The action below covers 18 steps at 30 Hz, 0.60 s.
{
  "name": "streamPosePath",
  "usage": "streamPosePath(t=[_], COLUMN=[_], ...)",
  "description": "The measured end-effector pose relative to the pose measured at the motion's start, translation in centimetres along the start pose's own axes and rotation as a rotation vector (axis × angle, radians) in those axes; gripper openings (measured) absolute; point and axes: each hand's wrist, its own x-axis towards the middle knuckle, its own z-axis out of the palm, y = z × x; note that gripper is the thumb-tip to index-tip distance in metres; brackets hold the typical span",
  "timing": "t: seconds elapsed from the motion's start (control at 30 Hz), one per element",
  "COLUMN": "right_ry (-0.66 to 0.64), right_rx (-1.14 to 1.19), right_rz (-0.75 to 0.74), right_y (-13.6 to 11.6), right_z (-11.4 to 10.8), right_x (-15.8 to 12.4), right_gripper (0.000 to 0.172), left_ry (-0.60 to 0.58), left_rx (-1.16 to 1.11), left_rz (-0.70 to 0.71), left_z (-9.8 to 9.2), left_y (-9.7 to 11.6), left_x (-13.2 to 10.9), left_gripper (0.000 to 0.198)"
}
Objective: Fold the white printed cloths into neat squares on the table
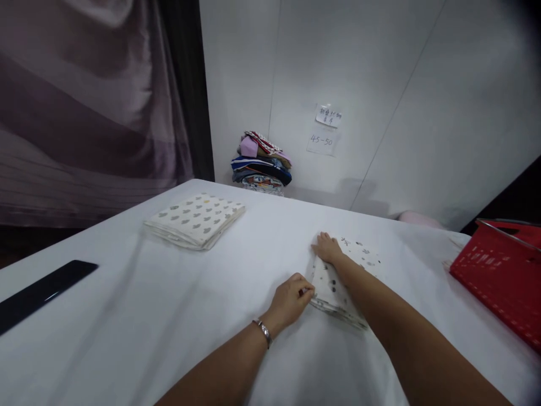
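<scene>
A folded white cloth with dark spots (333,287) lies on the white table (169,304) in front of me. My left hand (291,299) pinches its near left edge, fingers curled closed; a bracelet is on that wrist. My right hand (326,248) rests on the cloth's far left corner, fingers bent down on it, with the forearm lying across the cloth. A stack of folded white cloths with grey hearts (195,220) sits further left, away from both hands.
A red plastic basket (499,276) stands at the right edge. A black flat bar (42,290) lies at the left edge. Behind the table a pile of coloured clothes (261,163) leans on the white wall, near two paper notes (324,129).
</scene>
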Motion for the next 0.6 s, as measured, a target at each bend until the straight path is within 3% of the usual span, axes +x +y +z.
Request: streamPosePath(t=[0.13,0.3,0.47,0.6], right_ry=[0.000,0.051,0.195,0.273], right_rx=[0.020,0.115,0.187,0.262], right_rz=[0.020,0.083,0.255,0.432], right_y=[-0.5,0.2,5.8,10.9], right_z=[0.5,-0.7,-1.8,-0.9], right_x=[-0.2,-1.6,-7.6,-13.6], right_gripper=[0.053,0.058,0.059,0.065], left_ry=[0.003,-0.001,-0.014,-0.014], left_rx=[-0.001,-0.013,-0.007,0.019], left_rz=[-0.003,0.025,0.013,0.017], left_z=[0.0,0.0,-0.1,-0.1], left_y=[0.0,-0.2,-0.2,0.1], left_x=[0.0,-0.1,0.1,0.0], left_gripper=[0.017,0.018,0.022,0.023])
